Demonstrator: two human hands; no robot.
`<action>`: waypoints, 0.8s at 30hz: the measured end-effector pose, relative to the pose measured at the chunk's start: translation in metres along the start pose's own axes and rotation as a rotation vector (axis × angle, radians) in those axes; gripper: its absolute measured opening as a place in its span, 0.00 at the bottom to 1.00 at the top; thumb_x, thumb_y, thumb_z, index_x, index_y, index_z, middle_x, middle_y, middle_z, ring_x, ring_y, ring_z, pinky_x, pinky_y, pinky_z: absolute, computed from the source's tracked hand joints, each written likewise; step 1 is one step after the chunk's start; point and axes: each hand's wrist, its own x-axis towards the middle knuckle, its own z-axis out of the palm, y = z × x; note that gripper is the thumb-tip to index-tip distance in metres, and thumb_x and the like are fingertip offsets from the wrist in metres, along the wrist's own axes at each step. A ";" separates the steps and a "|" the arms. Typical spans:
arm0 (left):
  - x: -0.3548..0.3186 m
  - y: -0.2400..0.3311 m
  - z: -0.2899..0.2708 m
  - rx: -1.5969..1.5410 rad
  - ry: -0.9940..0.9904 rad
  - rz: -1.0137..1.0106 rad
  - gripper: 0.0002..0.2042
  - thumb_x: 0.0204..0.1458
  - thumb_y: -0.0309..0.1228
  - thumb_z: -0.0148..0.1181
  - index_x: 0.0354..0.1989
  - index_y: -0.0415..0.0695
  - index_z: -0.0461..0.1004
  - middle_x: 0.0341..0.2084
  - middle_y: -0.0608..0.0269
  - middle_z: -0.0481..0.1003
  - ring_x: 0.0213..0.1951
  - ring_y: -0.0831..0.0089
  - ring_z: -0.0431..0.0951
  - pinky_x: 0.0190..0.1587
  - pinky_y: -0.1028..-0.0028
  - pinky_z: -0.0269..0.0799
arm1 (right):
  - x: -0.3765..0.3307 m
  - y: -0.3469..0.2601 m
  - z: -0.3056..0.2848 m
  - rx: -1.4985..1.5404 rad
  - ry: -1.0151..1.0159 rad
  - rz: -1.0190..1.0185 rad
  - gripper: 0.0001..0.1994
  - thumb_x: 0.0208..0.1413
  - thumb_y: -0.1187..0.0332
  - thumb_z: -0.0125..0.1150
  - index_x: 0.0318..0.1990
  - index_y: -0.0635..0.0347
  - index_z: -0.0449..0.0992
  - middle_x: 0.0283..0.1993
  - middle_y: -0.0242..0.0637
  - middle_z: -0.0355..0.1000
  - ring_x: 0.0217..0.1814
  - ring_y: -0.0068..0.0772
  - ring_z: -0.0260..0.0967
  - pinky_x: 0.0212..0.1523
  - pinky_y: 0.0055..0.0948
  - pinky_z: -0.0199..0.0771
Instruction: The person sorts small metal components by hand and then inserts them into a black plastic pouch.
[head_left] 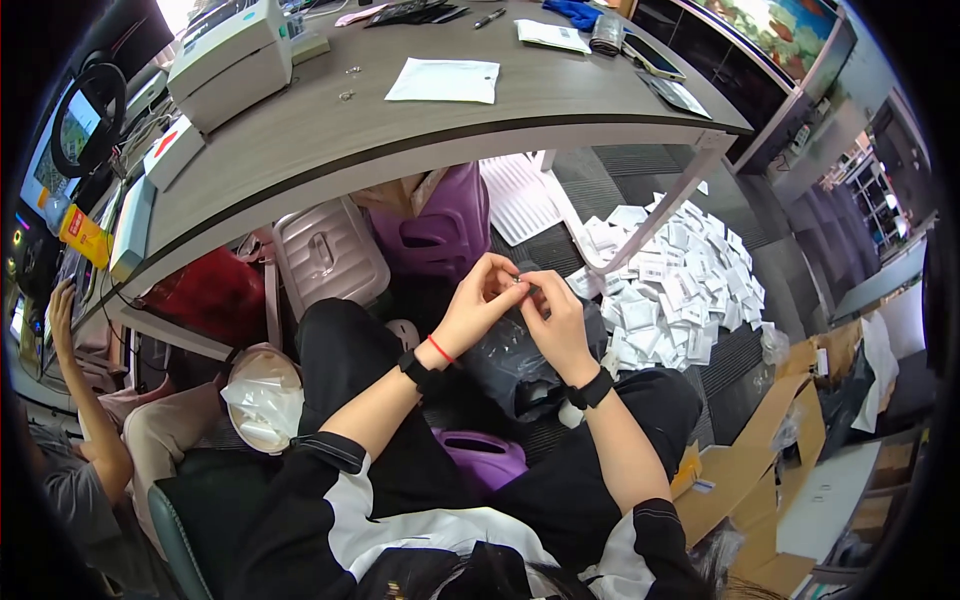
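Silvery, a tiny piece [516,281] is pinched between both hands [478,305] above dark plastic [495,365].

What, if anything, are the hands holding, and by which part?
The left hand and right hand appear to pinch a tiny object between their fingertips; it is too small to tell its kind or which part is gripped.

Left forearm [385,408] enters from 7 o'clock, right forearm [622,435] from 5. Left hand [485,303] and right hand [556,322] meet near dial centre; fingers bent, fingertips close together.
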 end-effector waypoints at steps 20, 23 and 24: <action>0.001 0.015 -0.012 -0.033 0.042 0.033 0.06 0.54 0.28 0.58 0.36 0.43 0.69 0.29 0.72 0.71 0.31 0.85 0.71 0.33 0.84 0.65 | 0.149 0.019 -0.128 -0.762 0.469 -0.316 0.24 0.46 0.78 0.53 0.55 0.65 0.66 0.61 0.50 0.60 0.59 0.52 0.61 0.60 0.43 0.60; -0.002 0.020 -0.011 -0.050 0.019 0.060 0.08 0.53 0.28 0.61 0.37 0.42 0.68 0.27 0.74 0.69 0.29 0.87 0.68 0.31 0.86 0.62 | 0.198 0.052 -0.168 -0.964 0.425 -0.341 0.26 0.44 0.77 0.52 0.56 0.62 0.66 0.62 0.47 0.61 0.62 0.49 0.60 0.60 0.44 0.58; -0.003 0.024 -0.010 -0.056 0.010 0.054 0.08 0.53 0.28 0.61 0.37 0.42 0.68 0.27 0.74 0.69 0.29 0.87 0.68 0.31 0.86 0.62 | 0.209 0.070 -0.185 -1.055 0.296 -0.231 0.26 0.45 0.77 0.51 0.57 0.59 0.67 0.62 0.46 0.62 0.63 0.47 0.59 0.60 0.43 0.59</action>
